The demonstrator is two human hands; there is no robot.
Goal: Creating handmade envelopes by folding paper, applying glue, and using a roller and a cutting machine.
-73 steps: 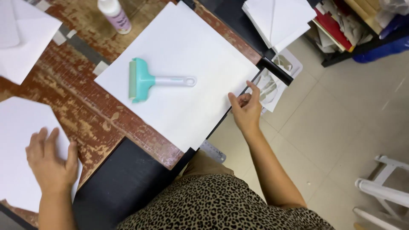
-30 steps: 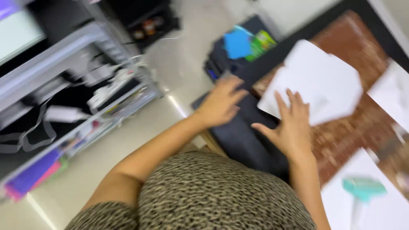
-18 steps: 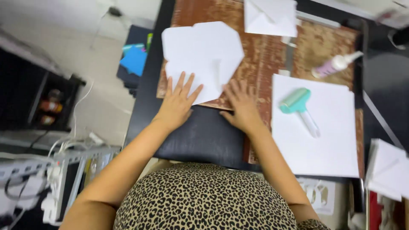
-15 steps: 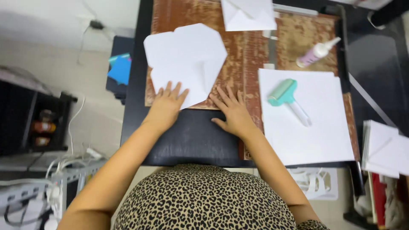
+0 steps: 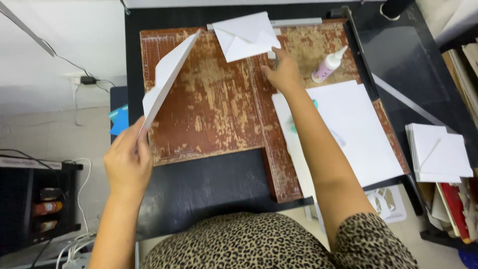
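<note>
Left hand (image 5: 127,162) pinches the lifted paper sheet (image 5: 167,74) edge-on over the worn board (image 5: 219,104); right hand (image 5: 284,74), fingers spread, touches the folded envelope (image 5: 246,35): keep the pinch light, sheet uncreased.

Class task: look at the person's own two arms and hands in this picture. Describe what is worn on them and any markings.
Both forearms are bare, with no watch, bracelet or glove on the left hand or right hand. No rings show. A leopard-print garment, tan with dark spots, ends in a short sleeve on the right upper arm.
</note>
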